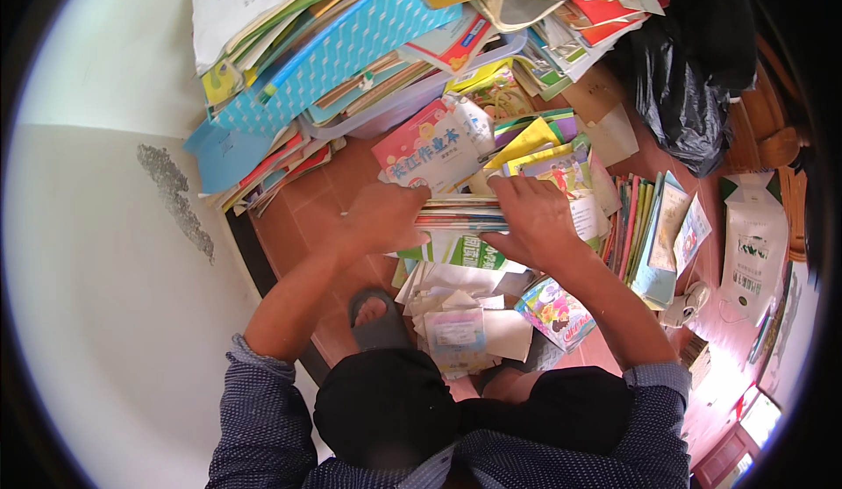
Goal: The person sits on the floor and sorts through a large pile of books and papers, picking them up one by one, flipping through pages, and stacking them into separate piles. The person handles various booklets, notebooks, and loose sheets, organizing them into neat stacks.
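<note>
Between my two hands is a stack of thin booklets (462, 214), its layered edges facing up at me. My left hand (388, 218) grips the left end and my right hand (536, 220) the right end, thumbs on the near side. Just beyond the stack lies a pink and white exercise book (431, 150). Beside it, past my right hand, is a yellow-edged book with pictures of children (556, 172). Below the stack shows a green and white book (470, 249), partly covered. Nearer my feet sits a pile of loose papers (457, 305), with a colourful picture book (558, 314) to its right.
A translucent plastic bin (395, 113) full of papers and a blue patterned folder (342, 55) stand ahead. A black plastic bag (684, 94) is at far right, above a white carton (753, 245). Upright books (635, 226) stand right. A wall (131, 291) borders the left.
</note>
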The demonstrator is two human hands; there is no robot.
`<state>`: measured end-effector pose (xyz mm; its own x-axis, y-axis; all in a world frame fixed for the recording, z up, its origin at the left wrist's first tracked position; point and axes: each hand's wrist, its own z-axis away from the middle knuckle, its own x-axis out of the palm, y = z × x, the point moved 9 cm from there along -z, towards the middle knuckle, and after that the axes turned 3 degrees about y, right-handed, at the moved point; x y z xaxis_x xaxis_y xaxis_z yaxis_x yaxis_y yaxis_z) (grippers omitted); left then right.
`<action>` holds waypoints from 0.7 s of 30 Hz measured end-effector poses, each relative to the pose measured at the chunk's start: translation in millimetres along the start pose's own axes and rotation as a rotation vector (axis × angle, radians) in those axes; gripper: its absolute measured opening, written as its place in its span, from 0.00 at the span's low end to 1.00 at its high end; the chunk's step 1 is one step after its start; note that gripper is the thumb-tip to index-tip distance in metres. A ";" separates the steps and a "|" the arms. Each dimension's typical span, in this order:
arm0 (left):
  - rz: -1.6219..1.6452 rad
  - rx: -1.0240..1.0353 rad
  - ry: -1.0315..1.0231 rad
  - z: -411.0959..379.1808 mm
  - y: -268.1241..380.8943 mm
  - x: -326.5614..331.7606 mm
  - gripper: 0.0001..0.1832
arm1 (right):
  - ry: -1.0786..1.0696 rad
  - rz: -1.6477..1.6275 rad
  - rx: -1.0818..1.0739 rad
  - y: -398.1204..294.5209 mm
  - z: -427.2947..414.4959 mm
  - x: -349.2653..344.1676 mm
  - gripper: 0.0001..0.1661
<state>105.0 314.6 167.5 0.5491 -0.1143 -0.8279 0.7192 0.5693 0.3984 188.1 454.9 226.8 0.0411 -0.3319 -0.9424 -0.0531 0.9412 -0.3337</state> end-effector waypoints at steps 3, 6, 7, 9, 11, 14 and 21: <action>-0.016 -0.014 0.007 8.3 0.6 -4.4 0.27 | 0.358 -0.119 0.120 24.8 38.7 -27.7 0.49; -0.010 -0.104 -0.001 33.4 11.6 -13.3 0.29 | 0.569 -0.288 0.390 57.1 100.4 -21.2 0.50; -0.006 -0.140 -0.009 43.0 16.7 -19.5 0.28 | 0.498 -0.369 0.578 70.4 125.0 -5.9 0.48; 0.025 -0.190 0.035 64.8 26.6 -33.9 0.26 | 0.364 -0.631 0.789 81.0 167.5 38.9 0.44; 0.103 -0.215 0.132 86.6 33.5 -45.6 0.25 | 0.226 -0.860 0.675 63.0 173.2 78.3 0.45; 0.308 -0.126 0.282 104.1 37.6 -42.0 0.28 | -0.199 -1.041 0.547 22.2 143.2 123.7 0.54; 0.645 0.081 0.285 106.5 49.3 -15.6 0.27 | -0.140 -1.926 0.272 9.6 90.3 111.8 0.39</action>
<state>177.2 257.7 242.1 0.7513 0.4491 -0.4835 0.3233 0.3882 0.8630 282.2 432.6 120.1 -0.0868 -0.7700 0.6322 0.2830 -0.6275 -0.7254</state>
